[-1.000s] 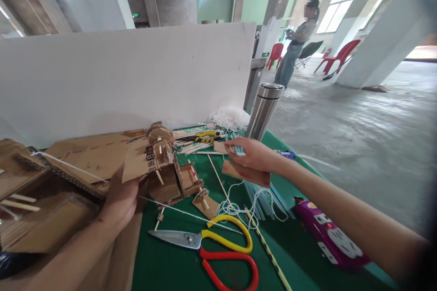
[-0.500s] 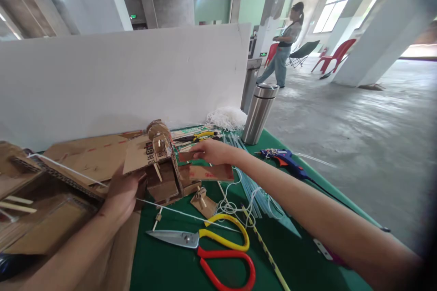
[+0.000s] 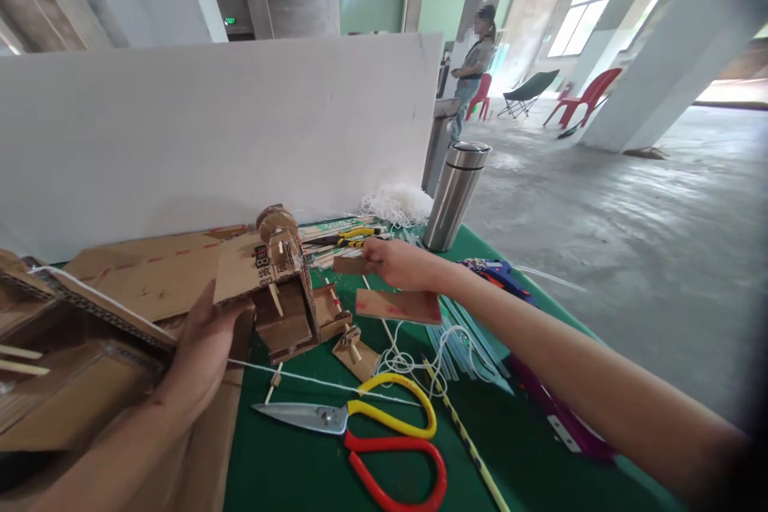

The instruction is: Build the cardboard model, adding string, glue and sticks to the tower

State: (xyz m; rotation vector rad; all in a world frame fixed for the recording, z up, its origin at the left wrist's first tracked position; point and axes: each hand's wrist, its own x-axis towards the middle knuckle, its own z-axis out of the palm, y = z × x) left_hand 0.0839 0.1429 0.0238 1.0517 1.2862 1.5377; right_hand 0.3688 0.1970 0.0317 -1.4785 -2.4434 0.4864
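Note:
My left hand (image 3: 207,344) is closed around the left side of a small cardboard structure (image 3: 285,320), its fingertips hidden behind the printed flap. A round cardboard roll tops that structure, and a thin stick pokes from its front. My right hand (image 3: 401,262) pinches a brown cardboard strip (image 3: 350,265) to the right of it. Just below that hand is a flat cardboard piece with red marks (image 3: 399,306); whether it is joined to the strip I cannot tell. A cardboard scrap with a short stick (image 3: 355,352) lies below the structure.
Large scissors (image 3: 384,424) with yellow and red handles lie in front. Beyond are pliers (image 3: 345,238), a steel flask (image 3: 457,196) and white string (image 3: 396,206). Clear glue sticks (image 3: 474,344) and a glue gun (image 3: 498,276) lie right; a larger cardboard construction (image 3: 84,368) fills the left.
My right hand has moved right, away from the structure, and the strip and red-marked piece have shifted with it. My left hand keeps its hold. A person in the background has walked left.

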